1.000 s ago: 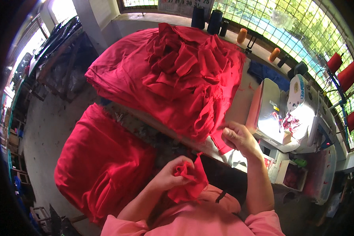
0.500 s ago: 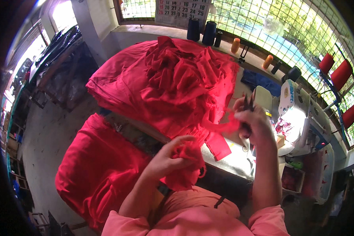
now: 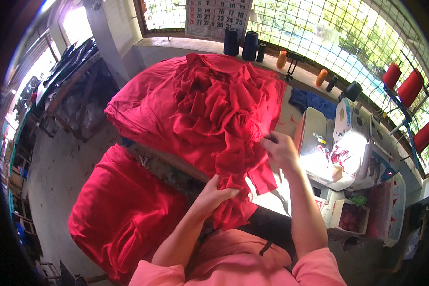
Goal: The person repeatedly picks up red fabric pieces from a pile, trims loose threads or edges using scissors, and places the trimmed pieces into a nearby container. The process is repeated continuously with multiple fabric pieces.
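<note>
My left hand (image 3: pixel 216 196) is closed on a bunched strip of red cloth (image 3: pixel 234 209) in front of my body. The strip runs up into a heap of crumpled red cloth pieces (image 3: pixel 224 102) on the large red stack. At the right edge of that heap is my right hand (image 3: pixel 282 151), its fingers bent around dark thread snips (image 3: pixel 272 138). Only a small dark part of the snips shows now, and the fingertips touch or nearly touch the cloth. A flat red piece (image 3: pixel 262 178) hangs over the table edge between the hands.
A red cloth bundle (image 3: pixel 124 209) lies at the near left. To the right stands a white sewing machine (image 3: pixel 345 119) under a bright light, with a small box (image 3: pixel 336 217) below it. Thread cones (image 3: pixel 250 46) line the sill beneath the meshed window.
My right hand has moved left and slightly down to the heap's edge. The loose strip it held out has dropped away. My left hand has shifted slightly, still gripping cloth.
</note>
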Demonstrator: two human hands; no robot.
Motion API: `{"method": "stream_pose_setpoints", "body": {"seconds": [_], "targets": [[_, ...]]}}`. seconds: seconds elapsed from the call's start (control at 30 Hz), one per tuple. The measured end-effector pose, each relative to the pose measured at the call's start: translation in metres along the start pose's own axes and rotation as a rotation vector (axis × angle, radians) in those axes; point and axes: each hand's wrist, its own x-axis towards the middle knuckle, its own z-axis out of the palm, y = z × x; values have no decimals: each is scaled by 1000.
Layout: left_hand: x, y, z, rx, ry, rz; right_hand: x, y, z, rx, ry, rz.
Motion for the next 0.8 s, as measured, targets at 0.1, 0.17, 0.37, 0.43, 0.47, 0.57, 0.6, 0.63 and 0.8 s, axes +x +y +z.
{"method": "stream_pose_setpoints", "body": {"seconds": [0.1,0.17,0.37,0.43,0.47,0.57,0.6,0.63,0.8], "targets": [[-16,-2,-6,245,84,56,-49,-29,-32,499,-94,154],[-31,4,1,239,-36,-68,-67,-20,-39,491,-133,195],[-32,-12,47,213,-340,92,-125,-24,-18,508,-200,288],[-33,-16,50,195,-375,-71,-130,-13,-15,432,-258,270],[-34,-25,47,223,-378,-130,-130,-10,-17,374,-278,289],[-38,-33,41,263,-340,-181,-123,24,-30,479,-466,249],[-40,-34,40,270,-315,-175,-117,32,-28,436,-468,261],[-40,-35,41,258,-307,-172,-111,34,-28,394,-468,269],[-40,-37,42,215,-273,-159,-84,13,-15,292,-544,234]]}}
